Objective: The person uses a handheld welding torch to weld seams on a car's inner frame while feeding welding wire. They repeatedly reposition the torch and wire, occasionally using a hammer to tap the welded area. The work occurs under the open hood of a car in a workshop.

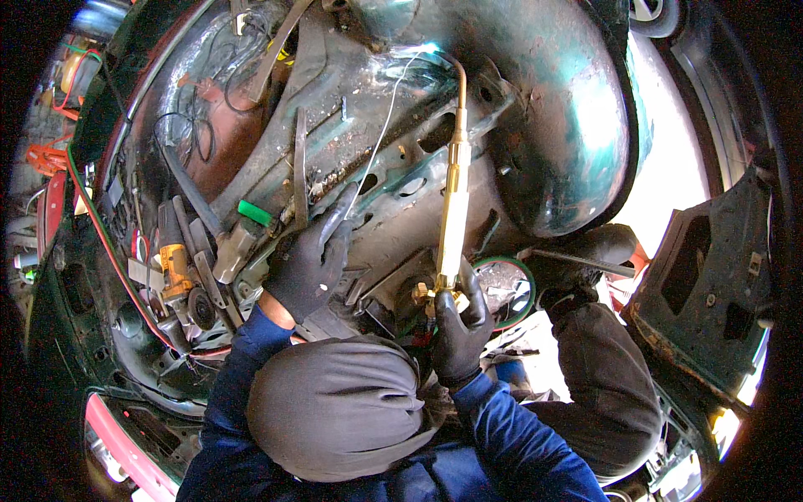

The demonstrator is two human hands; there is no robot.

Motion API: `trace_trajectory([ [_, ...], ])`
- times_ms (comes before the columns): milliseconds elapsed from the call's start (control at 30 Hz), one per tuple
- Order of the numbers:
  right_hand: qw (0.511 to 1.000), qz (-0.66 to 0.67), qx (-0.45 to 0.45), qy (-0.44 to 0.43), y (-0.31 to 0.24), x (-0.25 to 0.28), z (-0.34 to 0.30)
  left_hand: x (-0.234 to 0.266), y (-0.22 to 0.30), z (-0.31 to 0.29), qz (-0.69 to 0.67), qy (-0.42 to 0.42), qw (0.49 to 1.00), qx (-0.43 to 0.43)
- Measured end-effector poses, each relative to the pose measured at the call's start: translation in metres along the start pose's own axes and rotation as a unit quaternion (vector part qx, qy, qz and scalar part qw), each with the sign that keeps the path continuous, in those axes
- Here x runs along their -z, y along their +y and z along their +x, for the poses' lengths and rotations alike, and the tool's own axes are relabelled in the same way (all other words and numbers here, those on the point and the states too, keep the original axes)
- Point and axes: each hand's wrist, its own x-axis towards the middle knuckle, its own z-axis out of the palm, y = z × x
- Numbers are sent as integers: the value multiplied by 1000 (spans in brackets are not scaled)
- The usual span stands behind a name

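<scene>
My right hand (460, 330), in a black glove, grips the lower end of a brass gas welding torch (453, 222). The torch points upward, its bent copper neck ending at a bright blue-white glow (431, 48) on the metal bodywork. In my left hand (309, 268), also gloved in black, is a thin filler rod (381, 138), its far end reaching the glow beside the torch tip. Under the work lies bare, stained metal panelling (401, 184) of a vehicle's interior, next to a rounded wheel arch (577, 117).
Left of my left hand lie a yellow angle grinder (176, 272), a green cylindrical piece (254, 213) and several other tools. A red and green hose (109, 243) runs along the left side. An open vehicle door (707, 276) stands at the right. My dark-clothed knees (335, 410) are close below.
</scene>
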Motion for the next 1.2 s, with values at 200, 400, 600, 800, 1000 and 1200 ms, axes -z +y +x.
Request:
trace_trajectory([
  [200,1000,1,0,4,-2,-2,0,6,8,0,33,-43,994,96],
  [400,999,8,-34,16,-11,-6,1,2,2,1,42,-8,999,25],
  [600,999,15,-40,24,-12,-8,1,1,2,1,17,-3,1000,0],
  [800,1000,-9,-10,18,-1,-2,2,2,4,1,30,-4,999,14],
  [1000,999,16,-37,19,-2,-3,1,3,10,2,19,-17,999,33],
  [1200,999,6,-26,22,1,-3,3,0,3,2,25,7,1000,-13],
])
